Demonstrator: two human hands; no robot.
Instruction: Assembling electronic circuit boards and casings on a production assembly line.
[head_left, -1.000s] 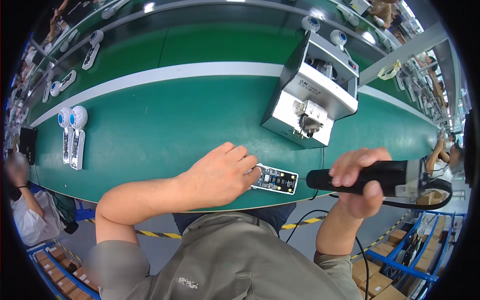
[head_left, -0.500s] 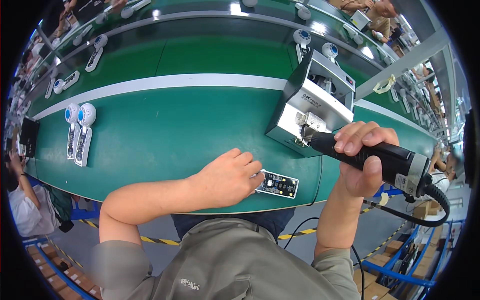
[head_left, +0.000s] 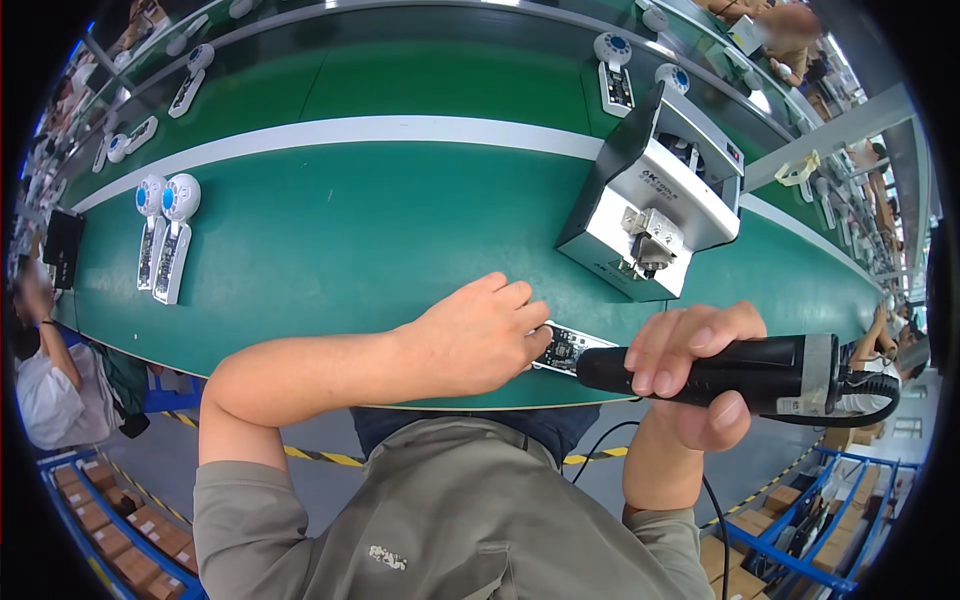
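My left hand (head_left: 487, 338) is closed on the near end of the green bench, its fingers gripping a white handheld device (head_left: 565, 346) with an exposed circuit board. The device's left part is hidden under that hand. In my right hand (head_left: 690, 350) is a black electric screwdriver (head_left: 765, 376), held nearly level with its cable trailing to the right. Its front end lies over the right part of the device and covers it; the bit's tip cannot be made out. Behind stands a silver and black screw feeder (head_left: 655, 205).
Two white devices with round heads (head_left: 165, 240) lie side by side on the green bench (head_left: 350, 240) at left. Beyond a white strip (head_left: 390, 130), more such devices sit on a conveyor (head_left: 430, 85). Blue racks with cartons (head_left: 115, 515) flank me. Other people work nearby.
The screwdriver has moved from the screw feeder's front down and left to the device. My left hand stays on the device. The view has shifted slightly.
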